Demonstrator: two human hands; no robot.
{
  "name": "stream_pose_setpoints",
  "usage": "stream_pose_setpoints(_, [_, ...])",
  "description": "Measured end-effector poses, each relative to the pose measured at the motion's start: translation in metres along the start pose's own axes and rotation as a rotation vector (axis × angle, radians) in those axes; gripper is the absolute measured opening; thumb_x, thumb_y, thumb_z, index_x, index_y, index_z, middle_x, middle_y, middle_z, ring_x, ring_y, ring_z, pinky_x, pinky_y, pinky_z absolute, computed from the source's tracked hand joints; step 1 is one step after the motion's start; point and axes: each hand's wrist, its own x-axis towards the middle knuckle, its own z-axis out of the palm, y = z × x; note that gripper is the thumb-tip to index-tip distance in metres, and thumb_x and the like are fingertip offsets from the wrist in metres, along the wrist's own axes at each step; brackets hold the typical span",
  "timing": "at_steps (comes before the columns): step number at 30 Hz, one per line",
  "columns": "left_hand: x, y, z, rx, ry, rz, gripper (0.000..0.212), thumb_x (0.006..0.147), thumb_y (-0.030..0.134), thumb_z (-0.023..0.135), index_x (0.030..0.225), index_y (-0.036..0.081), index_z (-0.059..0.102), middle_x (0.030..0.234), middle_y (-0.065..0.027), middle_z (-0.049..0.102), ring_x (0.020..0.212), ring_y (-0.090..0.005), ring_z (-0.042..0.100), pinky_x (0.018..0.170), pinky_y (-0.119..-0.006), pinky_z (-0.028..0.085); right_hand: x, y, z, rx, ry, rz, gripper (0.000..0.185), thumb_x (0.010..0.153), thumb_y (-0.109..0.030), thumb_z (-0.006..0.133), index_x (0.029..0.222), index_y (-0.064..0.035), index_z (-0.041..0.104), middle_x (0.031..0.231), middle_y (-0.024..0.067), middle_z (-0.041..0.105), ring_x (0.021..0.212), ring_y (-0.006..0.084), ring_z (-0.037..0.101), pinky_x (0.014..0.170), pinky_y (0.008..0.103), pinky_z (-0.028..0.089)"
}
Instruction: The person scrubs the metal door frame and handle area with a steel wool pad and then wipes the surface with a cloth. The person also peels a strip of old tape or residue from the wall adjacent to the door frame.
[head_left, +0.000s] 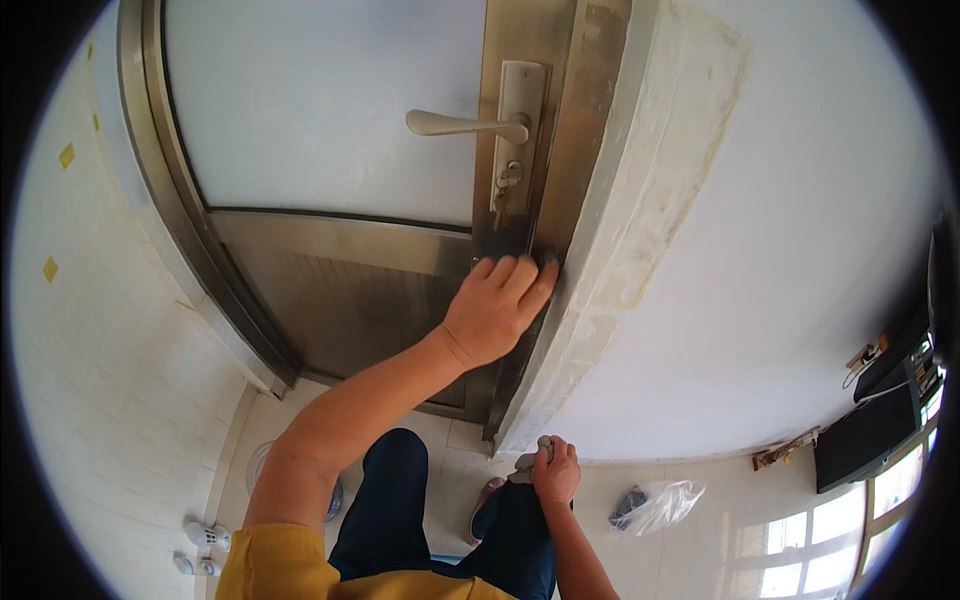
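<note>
My left hand (501, 309) reaches to the latch-side edge of a metal door (352, 292), its fingers curled against the jamb below the lock. A dark, blurred patch shows by the index fingertip; whether the hand holds anything is hidden. Above it, a lever handle (465, 126) sits on a long lock plate (523, 90), and keys (502, 201) hang from the cylinder. Lower down, my right hand (556, 474) rests by my right knee, closed around a crumpled grey-green cloth (523, 470).
A white wall (750, 247) with a rough plaster edge (637, 225) borders the jamb at right. On the tiled floor lies a clear plastic bag (671, 501) beside a dark bundle (628, 508). White containers (201, 534) stand at lower left. A black screen (862, 435) is at far right.
</note>
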Motion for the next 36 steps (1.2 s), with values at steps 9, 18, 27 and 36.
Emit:
stream_pose_setpoints(9, [0.028,0.0,0.002,-0.099,0.217,-0.153,0.035,0.075,0.003,0.07,0.109,0.005,0.063,0.093,-0.0103,0.052,0.08,-0.0287,0.055,0.066,-0.037,0.046,0.001,0.0,0.001,0.02,0.017,-0.001,0.033,0.089,-0.03,0.06,0.116,-0.0118,0.064,0.105,0.0138,0.063,0.1,0.0363,0.061,0.084,0.0494,0.05])
stream_pose_setpoints(18, [0.031,0.022,0.016,-0.189,0.324,-0.394,0.041,0.065,-0.004,0.069,0.103,0.006,0.06,0.091,-0.0108,0.049,0.08,-0.03,0.054,0.068,-0.04,0.047,-0.003,0.003,0.002,0.054,0.043,-0.002,0.033,0.089,-0.031,0.06,0.117,-0.0122,0.064,0.106,0.0139,0.063,0.099,0.0373,0.062,0.084,0.0501,0.05])
stream_pose_setpoints(27, [0.021,0.03,0.027,-0.332,0.434,-0.491,0.042,0.065,-0.011,0.068,0.104,0.003,0.063,0.096,-0.0127,0.05,0.086,-0.0323,0.055,0.072,-0.041,0.048,-0.004,0.008,0.0,0.085,0.062,-0.017,0.033,0.089,-0.031,0.061,0.117,-0.0131,0.064,0.106,0.015,0.064,0.095,0.0393,0.063,0.081,0.0511,0.051])
stream_pose_setpoints(36, [0.039,0.009,0.01,-0.204,0.407,-0.337,0.034,0.074,-0.003,0.068,0.108,0.004,0.065,0.1,-0.0147,0.051,0.088,-0.0342,0.054,0.076,-0.042,0.046,-0.011,0.003,-0.006,0.105,0.082,-0.041,0.032,0.089,-0.03,0.061,0.117,-0.0125,0.064,0.106,0.0165,0.064,0.095,0.0412,0.063,0.079,0.052,0.052])
